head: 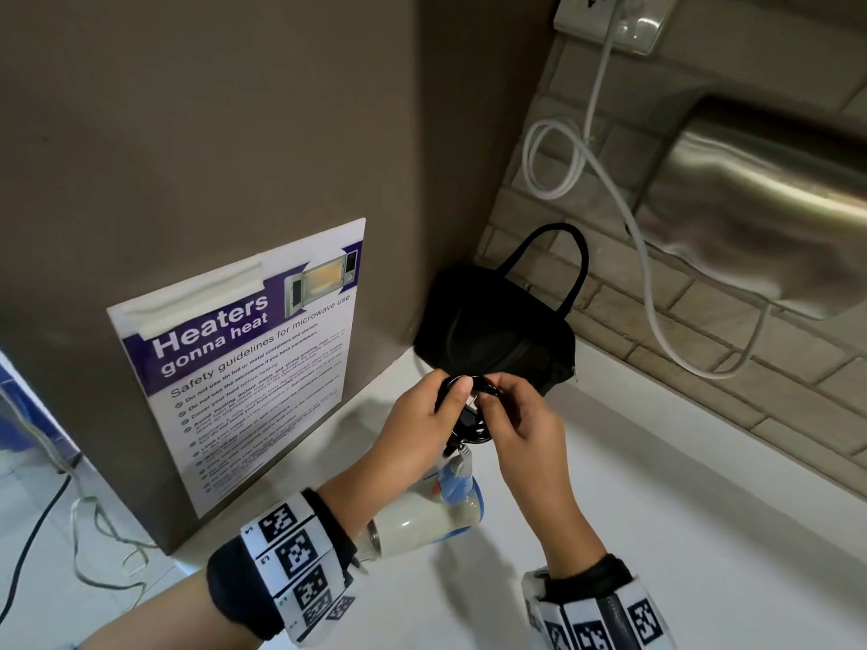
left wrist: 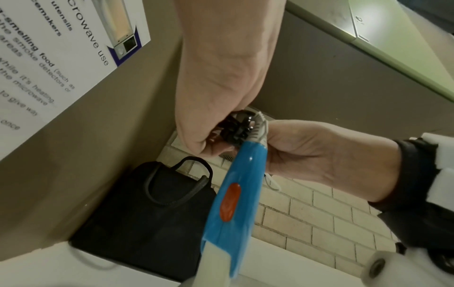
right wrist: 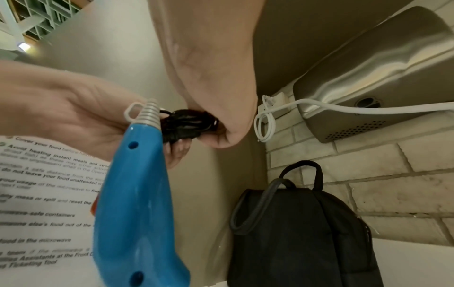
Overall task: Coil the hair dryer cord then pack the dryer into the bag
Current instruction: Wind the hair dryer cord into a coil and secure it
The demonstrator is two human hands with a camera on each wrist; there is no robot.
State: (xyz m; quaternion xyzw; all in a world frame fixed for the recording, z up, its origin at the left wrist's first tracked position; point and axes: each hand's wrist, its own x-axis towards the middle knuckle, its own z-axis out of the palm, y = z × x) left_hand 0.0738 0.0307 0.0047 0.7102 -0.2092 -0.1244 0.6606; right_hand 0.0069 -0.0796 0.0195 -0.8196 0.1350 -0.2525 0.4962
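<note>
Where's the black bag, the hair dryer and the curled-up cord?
bag (head: 492, 321): head view, its front side.
hair dryer (left wrist: 236, 194): left wrist view, blue handle.
cord (right wrist: 184, 124): right wrist view, black bundle between both hands.

cord (head: 474, 415) mostly hidden, dryer nozzle (head: 375, 539) behind wrist

Glossy plastic dryer (left wrist: 233, 203) (matt cloth bag (right wrist: 302, 242)).

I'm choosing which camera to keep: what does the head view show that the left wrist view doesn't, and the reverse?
Only the head view shows the wall socket and the dryer's cream barrel. Only the left wrist view shows the orange switch on the blue handle. Both show the left hand and right hand gripping the coiled black cord, with the black bag behind.
</note>
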